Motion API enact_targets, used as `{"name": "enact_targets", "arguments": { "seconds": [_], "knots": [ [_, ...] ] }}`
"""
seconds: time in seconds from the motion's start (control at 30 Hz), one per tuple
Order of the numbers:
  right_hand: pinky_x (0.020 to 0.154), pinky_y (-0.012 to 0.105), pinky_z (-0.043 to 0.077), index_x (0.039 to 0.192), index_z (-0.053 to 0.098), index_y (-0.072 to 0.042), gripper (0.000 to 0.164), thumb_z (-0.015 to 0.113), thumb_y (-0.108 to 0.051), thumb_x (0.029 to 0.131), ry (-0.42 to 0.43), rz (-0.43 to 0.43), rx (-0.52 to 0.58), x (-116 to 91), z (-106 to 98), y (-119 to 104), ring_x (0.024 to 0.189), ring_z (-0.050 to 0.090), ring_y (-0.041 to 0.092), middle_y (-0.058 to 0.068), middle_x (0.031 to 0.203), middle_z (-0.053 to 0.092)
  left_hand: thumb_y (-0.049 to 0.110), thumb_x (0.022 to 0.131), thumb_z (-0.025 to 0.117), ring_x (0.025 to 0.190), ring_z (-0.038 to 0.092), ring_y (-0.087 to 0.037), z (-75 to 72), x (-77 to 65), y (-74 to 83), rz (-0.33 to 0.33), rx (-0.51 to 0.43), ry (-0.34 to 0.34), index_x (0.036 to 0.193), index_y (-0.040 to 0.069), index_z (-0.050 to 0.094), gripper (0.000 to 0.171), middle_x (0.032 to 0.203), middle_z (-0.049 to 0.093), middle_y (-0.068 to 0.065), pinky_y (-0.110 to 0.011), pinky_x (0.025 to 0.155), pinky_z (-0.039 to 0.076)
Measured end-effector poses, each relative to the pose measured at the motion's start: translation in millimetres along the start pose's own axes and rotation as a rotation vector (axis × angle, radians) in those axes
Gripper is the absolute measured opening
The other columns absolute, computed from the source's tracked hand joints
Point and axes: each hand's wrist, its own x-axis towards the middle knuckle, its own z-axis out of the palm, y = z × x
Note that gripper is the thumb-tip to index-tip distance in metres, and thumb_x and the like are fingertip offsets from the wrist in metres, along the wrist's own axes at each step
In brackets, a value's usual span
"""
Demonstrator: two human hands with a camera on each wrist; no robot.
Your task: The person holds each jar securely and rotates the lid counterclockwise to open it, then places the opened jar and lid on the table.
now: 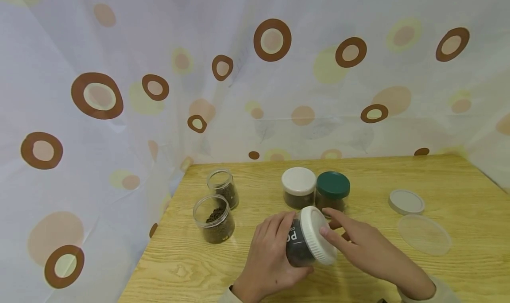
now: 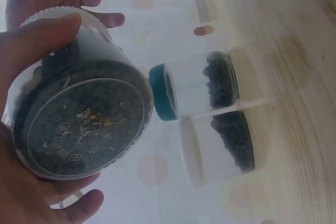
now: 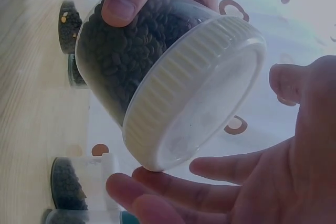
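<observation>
My left hand grips a clear jar by its body, with the thumb on one side and fingers on the other. The jar lies tilted, its ribbed white screw lid turned toward my right hand. Dark bean-like pieces fill much of it, seen in the right wrist view. Its round bottom faces the left wrist camera. White lettering shows on the side beside my left fingers. My right hand's fingers are spread loosely, fingertips right at the lid's rim and thumb apart from it.
Behind the held jar stand a white-lidded jar and a green-lidded jar. Two uncovered jars, a nearer one and a farther one, hold dark pieces at left. A greyish lid and a translucent disc lie at right.
</observation>
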Motion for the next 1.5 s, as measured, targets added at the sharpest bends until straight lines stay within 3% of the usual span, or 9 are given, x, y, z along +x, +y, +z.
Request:
{"name": "enact_targets", "arguments": {
  "seconds": [0.23,0.53,0.63,0.73,0.83,0.97,1.23,1.5],
  "knots": [
    [0.065,0.031,0.049,0.151,0.039,-0.011,0.067,0.048,-0.053,0.100,-0.025,0.069,-0.047,1.6,2.8,-0.5,0.084,0.063,0.012,0.005,0.109,0.069,0.055,0.056,0.089,0.113,0.060,-0.014,1.4,-0.2,0.6,0.010,0.005,-0.001,0.142,0.017,0.047,0.102,0.125,0.061,0.001,-0.036,0.092,0.053],
    [0.064,0.032,0.050,0.152,0.036,-0.010,0.073,0.050,-0.057,0.098,-0.054,0.080,-0.091,4.0,4.8,0.1,0.082,0.063,0.011,0.004,0.106,0.070,0.055,0.057,0.088,0.116,0.059,-0.015,3.3,-1.8,0.3,0.022,0.020,-0.008,0.143,0.018,0.046,0.102,0.127,0.060,0.001,-0.037,0.093,0.053],
    [0.066,0.029,0.050,0.155,0.031,-0.009,0.079,0.054,-0.056,0.096,-0.084,0.019,-0.085,2.5,3.9,1.7,0.088,0.064,0.013,0.007,0.117,0.067,0.056,0.058,0.088,0.117,0.058,-0.014,2.9,-2.4,0.2,0.020,0.026,-0.020,0.143,0.017,0.047,0.102,0.128,0.060,0.001,-0.037,0.095,0.053],
    [0.074,0.030,0.054,0.158,0.024,-0.011,0.086,0.060,-0.055,0.093,-0.091,-0.112,-0.101,-0.5,2.0,6.3,0.108,0.063,0.020,0.011,0.137,0.058,0.056,0.057,0.088,0.117,0.058,-0.015,2.1,-2.9,-0.8,0.028,0.024,-0.022,0.143,0.016,0.047,0.103,0.128,0.060,0.001,-0.037,0.094,0.053],
    [0.083,0.032,0.055,0.159,0.020,-0.014,0.091,0.065,-0.053,0.091,-0.050,-0.250,-0.147,-3.0,2.4,11.0,0.122,0.058,0.027,0.012,0.150,0.046,0.054,0.057,0.089,0.117,0.059,-0.016,1.1,-2.9,-1.2,0.025,0.010,-0.023,0.142,0.017,0.047,0.103,0.129,0.060,0.000,-0.037,0.092,0.053],
    [0.087,0.032,0.054,0.159,0.020,-0.018,0.092,0.071,-0.046,0.088,0.027,-0.378,-0.208,-3.9,5.7,13.4,0.124,0.056,0.024,0.008,0.153,0.044,0.053,0.056,0.089,0.117,0.059,-0.016,0.4,-2.2,-0.8,0.018,0.000,-0.017,0.141,0.017,0.048,0.101,0.127,0.061,0.001,-0.037,0.093,0.053],
    [0.091,0.033,0.054,0.159,0.020,-0.020,0.093,0.075,-0.038,0.086,0.060,-0.456,-0.235,-4.0,9.2,13.9,0.125,0.054,0.021,0.004,0.154,0.041,0.053,0.055,0.089,0.117,0.059,-0.015,0.7,-3.3,-1.1,0.008,-0.005,-0.018,0.141,0.017,0.048,0.102,0.127,0.061,0.001,-0.037,0.092,0.053],
    [0.094,0.035,0.054,0.160,0.016,-0.024,0.095,0.076,-0.032,0.086,0.078,-0.509,-0.244,-3.9,9.1,16.3,0.133,0.050,0.032,0.007,0.159,0.034,0.053,0.057,0.089,0.117,0.060,-0.016,1.0,-3.7,-2.5,0.006,-0.007,-0.022,0.142,0.018,0.048,0.101,0.127,0.061,0.001,-0.038,0.093,0.053]
  ]
}}
